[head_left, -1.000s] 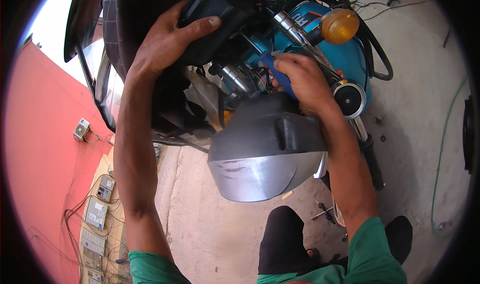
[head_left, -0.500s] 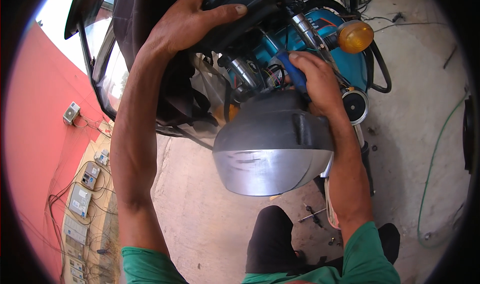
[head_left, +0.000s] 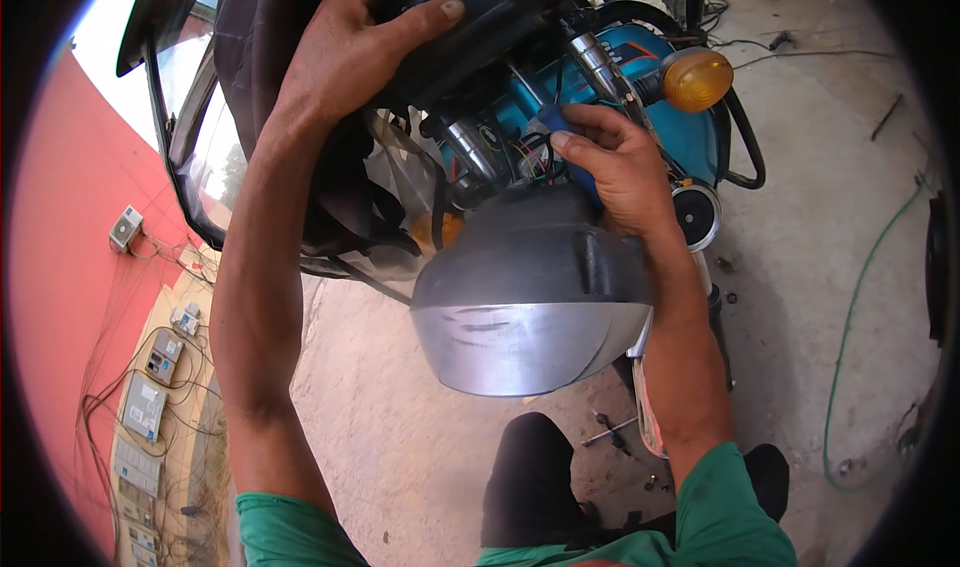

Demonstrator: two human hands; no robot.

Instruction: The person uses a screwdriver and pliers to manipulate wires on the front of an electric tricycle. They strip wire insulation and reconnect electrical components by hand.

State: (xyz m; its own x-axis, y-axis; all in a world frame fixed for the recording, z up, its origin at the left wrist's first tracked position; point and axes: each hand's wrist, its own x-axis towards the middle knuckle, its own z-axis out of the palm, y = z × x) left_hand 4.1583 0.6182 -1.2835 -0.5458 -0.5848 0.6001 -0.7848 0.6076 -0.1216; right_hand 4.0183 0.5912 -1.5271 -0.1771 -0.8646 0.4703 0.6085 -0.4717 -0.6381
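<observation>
My right hand (head_left: pixel 615 162) is closed around the blue handle of a screwdriver (head_left: pixel 552 117). The metal shaft points up toward the underside of a black plastic housing (head_left: pixel 480 29) between the fork tubes. Across that housing lies my left hand (head_left: pixel 350 52), thumb stretched along its near face and the other fingers partly hidden behind it. Below hangs a headlight (head_left: pixel 530 347) with a black shell and a silver front, close against my right forearm. Thin coloured wires (head_left: pixel 530 155) show between the chrome fork tubes (head_left: pixel 472 147).
An orange turn signal (head_left: pixel 698 79) sticks out at the right, before a teal body panel (head_left: pixel 685 137). Dark fabric and a windscreen (head_left: pixel 190 127) are at the left. Tools and small parts (head_left: pixel 615 432) lie on the concrete. A green cord (head_left: pixel 855 327) runs along the right.
My right thumb and fingers have shifted their grip on the screwdriver's handle, which stays under the housing. My left hand keeps its place on the housing. The whole view has shifted slightly.
</observation>
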